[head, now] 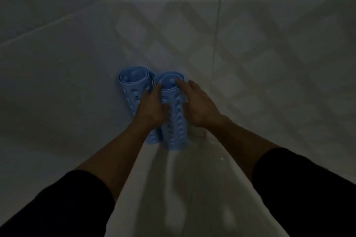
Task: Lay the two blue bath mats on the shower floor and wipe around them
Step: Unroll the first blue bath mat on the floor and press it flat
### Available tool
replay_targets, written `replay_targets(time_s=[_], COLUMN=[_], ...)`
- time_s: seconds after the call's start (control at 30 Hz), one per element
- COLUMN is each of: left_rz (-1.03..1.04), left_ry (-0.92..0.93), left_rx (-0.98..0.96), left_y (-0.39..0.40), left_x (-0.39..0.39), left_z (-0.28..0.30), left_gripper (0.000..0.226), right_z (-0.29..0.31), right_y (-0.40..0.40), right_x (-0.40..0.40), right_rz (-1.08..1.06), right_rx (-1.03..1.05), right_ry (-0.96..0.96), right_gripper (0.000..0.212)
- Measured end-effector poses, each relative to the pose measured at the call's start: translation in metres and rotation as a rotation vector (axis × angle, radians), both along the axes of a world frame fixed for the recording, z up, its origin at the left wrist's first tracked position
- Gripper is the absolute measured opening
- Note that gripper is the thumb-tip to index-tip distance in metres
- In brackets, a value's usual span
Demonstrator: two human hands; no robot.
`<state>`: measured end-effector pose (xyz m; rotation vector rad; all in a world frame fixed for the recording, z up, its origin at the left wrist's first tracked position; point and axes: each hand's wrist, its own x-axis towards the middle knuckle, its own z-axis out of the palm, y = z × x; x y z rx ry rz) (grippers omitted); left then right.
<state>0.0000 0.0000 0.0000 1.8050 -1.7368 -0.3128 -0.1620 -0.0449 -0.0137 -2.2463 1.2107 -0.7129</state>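
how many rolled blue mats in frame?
2. Both blue perforated rubber bath mats stand rolled up, side by side in the tiled corner. The left roll is partly behind the left hand; the right roll sits between both hands, right hand alongside. No others visible.
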Motion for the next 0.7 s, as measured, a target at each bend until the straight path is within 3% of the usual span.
replay_targets(time_s=[0.13, 0.23, 0.37, 0.57, 0.7], left_rz=[0.006, -0.051, -0.06, -0.007, -0.028], left_ry=[-0.001, 0.042, 0.041, 0.06, 0.106], left_rx=[-0.179, -0.254, -0.316, -0.301, -0.303], left_y=[0.007, 0.02, 0.047, 0.082, 0.088], left_x=[-0.005, -0.012, -0.023, -0.053, -0.066], left_z=[-0.009, -0.015, -0.016, 0.007, 0.029], left_gripper=[0.025, 0.02, 0.021, 0.025, 0.028], right_z=[-0.011, -0.018, -0.016, -0.004, -0.001], right_y=[0.009, 0.024, 0.048, 0.087, 0.113], right_x=[0.006, -0.001, -0.018, -0.054, -0.084], right_rz=[0.03, 0.023, 0.006, 0.009, -0.074], right_rx=[-0.087, -0.155, -0.177, -0.128, 0.013], right_ry=[-0.093, -0.207, -0.194, -0.246, -0.387], right_gripper=[0.072, 0.059, 0.044, 0.076, 0.116])
